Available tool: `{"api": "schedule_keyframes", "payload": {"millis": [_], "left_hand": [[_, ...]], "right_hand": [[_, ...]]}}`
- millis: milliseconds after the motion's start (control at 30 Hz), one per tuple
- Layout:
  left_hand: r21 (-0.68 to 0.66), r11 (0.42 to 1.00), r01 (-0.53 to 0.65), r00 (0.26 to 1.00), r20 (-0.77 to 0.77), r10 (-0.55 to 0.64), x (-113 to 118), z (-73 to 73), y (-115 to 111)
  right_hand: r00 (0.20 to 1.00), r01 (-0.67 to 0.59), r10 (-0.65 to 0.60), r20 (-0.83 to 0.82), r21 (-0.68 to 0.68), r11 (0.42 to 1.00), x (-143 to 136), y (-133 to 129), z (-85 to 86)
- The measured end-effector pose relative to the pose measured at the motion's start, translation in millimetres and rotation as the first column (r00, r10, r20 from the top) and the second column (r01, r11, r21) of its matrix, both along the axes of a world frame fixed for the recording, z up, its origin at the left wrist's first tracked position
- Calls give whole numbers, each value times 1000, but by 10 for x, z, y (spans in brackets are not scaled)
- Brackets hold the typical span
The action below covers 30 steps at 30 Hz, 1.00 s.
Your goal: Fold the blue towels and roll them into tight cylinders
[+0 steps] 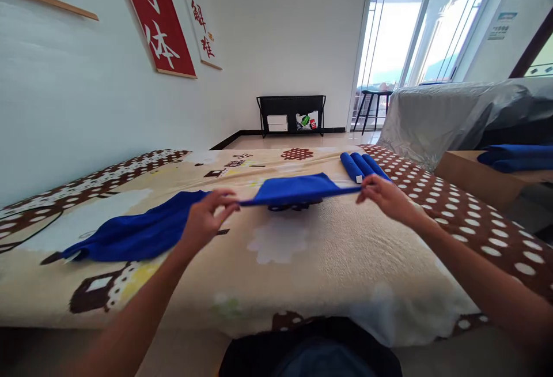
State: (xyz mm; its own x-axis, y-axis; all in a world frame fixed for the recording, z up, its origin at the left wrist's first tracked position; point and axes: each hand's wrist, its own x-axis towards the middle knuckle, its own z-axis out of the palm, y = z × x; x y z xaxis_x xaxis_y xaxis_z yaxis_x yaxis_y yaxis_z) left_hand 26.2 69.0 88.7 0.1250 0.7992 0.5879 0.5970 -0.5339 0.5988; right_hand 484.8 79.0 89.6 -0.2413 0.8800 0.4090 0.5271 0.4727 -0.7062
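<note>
A blue cloth (298, 187) is stretched between my two hands, a little above the bed cover. My left hand (211, 212) pinches its left corner between thumb and fingers. At the other end, my right hand (384, 195) pinches the right corner. Beyond my left forearm lies another blue cloth (138, 230), spread out loosely and wrinkled, with a pale tag at its near end. Several rolled blue cloths (360, 166) rest side by side just past my right hand, one with a white tag.
The patterned blanket (294, 273) covers the bed in front of me. On the right, a cardboard box (458, 172) bears folded blue fabric (518, 158), near furniture under plastic sheeting (436, 112). A black rack (291, 113) stands by the far wall, a stool (374, 103) by the glass door.
</note>
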Motion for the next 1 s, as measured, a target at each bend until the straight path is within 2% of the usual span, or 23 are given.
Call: {"api": "schedule_keyframes", "payload": {"millis": [100, 167, 233, 300, 467, 600, 700, 767, 833, 900, 967, 1000], "left_hand": [[-100, 992, 73, 989, -117, -84, -136, -642, -259], [-135, 984, 116, 986, -102, -130, -161, -938, -421], [-126, 982, 138, 984, -92, -150, -171, -1113, -546], [-78, 987, 138, 981, -125, -147, -188, -1193, -626], [47, 991, 126, 959, -263, -109, -247, -1245, -720], [73, 986, 153, 932, -343, -119, -289, -1298, -795], [65, 983, 174, 916, -378, -137, -308, -1282, -847], [94, 979, 181, 929, -343, -139, -271, -1206, -851], [177, 973, 149, 965, -242, -104, -148, -1083, -805], [244, 968, 61, 992, -121, -32, 89, -947, -697], [226, 974, -18, 996, -80, 37, 426, -850, -538], [188, 982, -32, 993, -108, 53, 616, -830, -451]], "right_hand": [[983, -74, 102, 151, -182, 981, 61, -315, -554], [971, -89, 138, 196, -239, 967, 60, -482, -795], [963, -88, 148, 223, -258, 962, 45, -596, -932], [958, -79, 148, 245, -270, 960, 33, -663, -997], [907, -47, 137, 399, -229, 972, 46, -754, -1081], [840, -46, 165, 517, -235, 971, 54, -844, -1118], [827, -44, 175, 534, -249, 968, 57, -879, -1021], [858, -61, 178, 482, -249, 967, 42, -854, -880], [921, -32, 96, 379, -171, 985, -36, -777, -720], [967, 64, -53, 250, -37, 997, -221, -656, -606], [973, 142, -152, 176, 68, 988, -525, -521, -589], [970, 143, -159, 185, 97, 985, -709, -460, -623]]}}
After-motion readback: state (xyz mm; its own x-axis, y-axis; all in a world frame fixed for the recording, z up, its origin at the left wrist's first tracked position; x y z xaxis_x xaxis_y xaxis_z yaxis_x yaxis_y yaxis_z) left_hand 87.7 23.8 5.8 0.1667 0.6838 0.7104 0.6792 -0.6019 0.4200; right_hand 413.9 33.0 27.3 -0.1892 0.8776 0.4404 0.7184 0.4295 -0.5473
